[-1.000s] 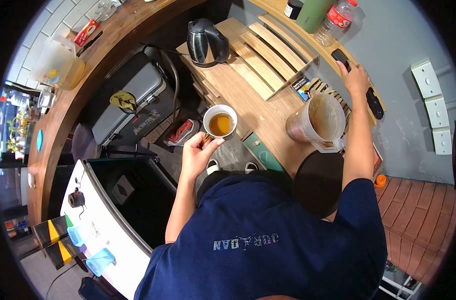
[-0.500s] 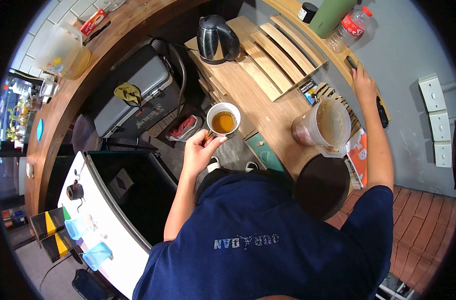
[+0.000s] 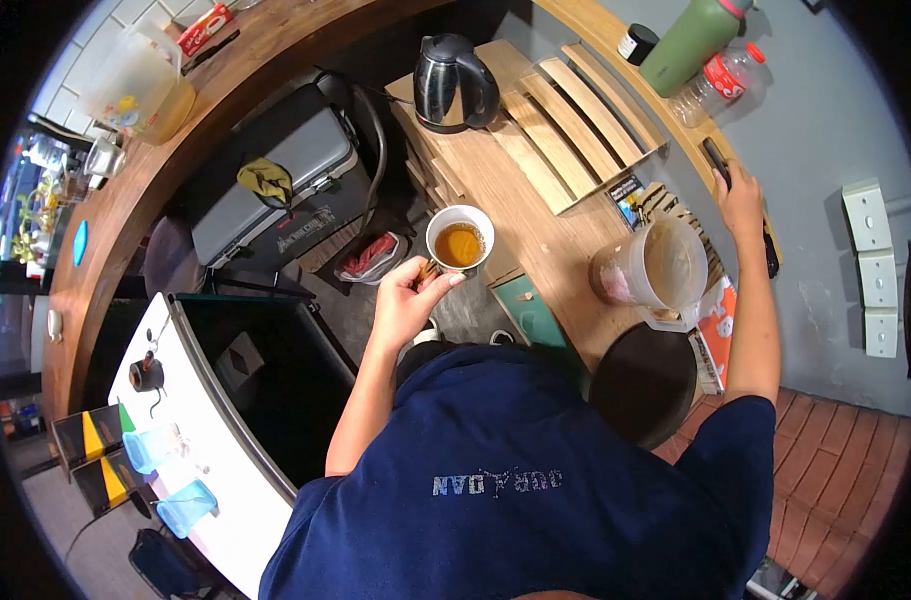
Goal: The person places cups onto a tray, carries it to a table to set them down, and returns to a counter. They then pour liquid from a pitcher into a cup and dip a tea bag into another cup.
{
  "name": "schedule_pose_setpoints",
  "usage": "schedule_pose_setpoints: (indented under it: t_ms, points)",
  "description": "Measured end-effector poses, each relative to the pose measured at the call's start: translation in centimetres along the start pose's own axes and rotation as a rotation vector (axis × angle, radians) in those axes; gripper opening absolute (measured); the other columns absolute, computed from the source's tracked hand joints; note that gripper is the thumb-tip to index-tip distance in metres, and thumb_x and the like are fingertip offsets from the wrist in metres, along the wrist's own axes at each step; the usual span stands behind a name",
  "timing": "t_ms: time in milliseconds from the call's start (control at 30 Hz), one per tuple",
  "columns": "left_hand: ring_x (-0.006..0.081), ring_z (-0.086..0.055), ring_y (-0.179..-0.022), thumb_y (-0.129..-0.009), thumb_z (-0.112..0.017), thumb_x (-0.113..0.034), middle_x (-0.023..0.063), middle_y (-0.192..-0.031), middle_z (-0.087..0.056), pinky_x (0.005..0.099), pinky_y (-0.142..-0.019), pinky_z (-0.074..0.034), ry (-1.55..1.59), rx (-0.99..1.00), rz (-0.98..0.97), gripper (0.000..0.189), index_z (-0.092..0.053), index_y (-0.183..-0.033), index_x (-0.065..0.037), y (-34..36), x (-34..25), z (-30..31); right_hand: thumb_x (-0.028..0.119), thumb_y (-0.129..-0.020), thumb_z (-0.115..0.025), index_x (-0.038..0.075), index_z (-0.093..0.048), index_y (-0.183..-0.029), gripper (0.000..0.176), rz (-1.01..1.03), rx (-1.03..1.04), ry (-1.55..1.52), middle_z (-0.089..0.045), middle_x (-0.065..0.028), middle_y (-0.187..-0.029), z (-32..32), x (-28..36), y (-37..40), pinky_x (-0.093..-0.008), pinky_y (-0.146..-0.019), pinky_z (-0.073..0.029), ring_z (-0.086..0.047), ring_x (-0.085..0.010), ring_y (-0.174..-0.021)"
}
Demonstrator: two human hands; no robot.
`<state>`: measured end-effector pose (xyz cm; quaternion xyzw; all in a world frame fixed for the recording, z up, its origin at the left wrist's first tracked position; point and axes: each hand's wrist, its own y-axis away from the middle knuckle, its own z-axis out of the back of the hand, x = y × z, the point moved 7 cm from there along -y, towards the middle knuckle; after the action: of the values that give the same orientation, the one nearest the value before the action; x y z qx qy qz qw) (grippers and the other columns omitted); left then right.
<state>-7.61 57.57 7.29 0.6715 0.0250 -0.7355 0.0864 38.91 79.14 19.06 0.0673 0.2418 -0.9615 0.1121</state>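
Note:
A white cup (image 3: pixel 482 226) with amber liquid in it is held by its handle in my left hand (image 3: pixel 412 296), over the gap between the counters. On the narrow wooden ledge at the right, my right hand (image 3: pixel 743 200) has its fingers closed on a slim dark object (image 3: pixel 716 160), whose exact kind I cannot make out. Another black item (image 3: pixel 771 254) lies beside my wrist, partly hidden. Below that forearm stands a cloudy plastic pitcher (image 3: pixel 625 270) on the wooden counter (image 3: pixel 545 250).
A black electric kettle (image 3: pixel 445 85) stands beside a slatted wooden rack (image 3: pixel 565 125). On the ledge are a green bottle (image 3: pixel 687 50), a red-labelled plastic bottle (image 3: pixel 710 90) and a small black jar (image 3: pixel 637 43). A round dark stool (image 3: pixel 643 385) is close on my right.
The view has shifted slightly. My right hand has drawn the dark object a little toward me along the ledge, and more of it shows. My left hand keeps the cup upright.

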Motion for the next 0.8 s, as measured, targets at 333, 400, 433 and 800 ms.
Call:
schedule_pose_setpoints:
  t_ms: [333,400,433,800]
  points:
    - [0.0040,-0.030,-0.059,-0.076,-0.077,-0.017,-0.0076,-0.062,-0.034,0.0219,-0.050,-0.026,-0.044,-0.038,-0.039,0.039,-0.042,-0.062,-0.006,-0.5,-1.7,3.9,0.053,-0.081,-0.058,0.004,-0.053,-0.121,0.063,-0.216,0.356,-0.172,-0.056,-0.0175,-0.119,-0.7,-1.1,-0.8,-0.0454,-0.098,-0.035,-0.048,-0.0368,-0.114]
    - [0.0040,-0.030,-0.059,-0.076,-0.077,-0.017,-0.0078,-0.061,-0.034,0.0218,-0.050,-0.026,-0.033,-0.054,-0.047,0.039,-0.042,-0.062,-0.006,-0.3,-2.7,4.3,0.059,-0.077,-0.059,0.003,-0.051,-0.126,0.075,-0.243,0.369,-0.111,-0.053,-0.0188,-0.125,-1.5,-1.7,-1.0,-0.0441,-0.100,-0.034,-0.047,-0.0369,-0.116]
    - [0.0040,-0.029,-0.059,-0.076,-0.077,-0.017,-0.0079,-0.061,-0.034,0.0217,-0.050,-0.025,-0.024,-0.061,-0.054,0.039,-0.043,-0.062,-0.006,-0.2,-3.0,4.5,0.059,-0.077,-0.059,0.003,-0.051,-0.126,0.075,-0.235,0.366,-0.115,-0.053,-0.0188,-0.125,-1.9,-1.8,-1.2,-0.0441,-0.100,-0.034,-0.047,-0.0369,-0.116]
    - [0.0041,-0.030,-0.060,-0.075,-0.078,-0.016,-0.0081,-0.061,-0.034,0.0216,-0.051,-0.026,-0.024,-0.165,-0.069,0.039,-0.042,-0.061,-0.007,1.7,-3.2,3.6,0.066,-0.072,-0.059,0.006,-0.037,-0.136,0.091,-0.359,0.418,-0.137,-0.056,-0.0185,-0.121,-1.5,-1.0,-2.5,-0.0490,-0.099,-0.032,-0.048,-0.0365,-0.116]
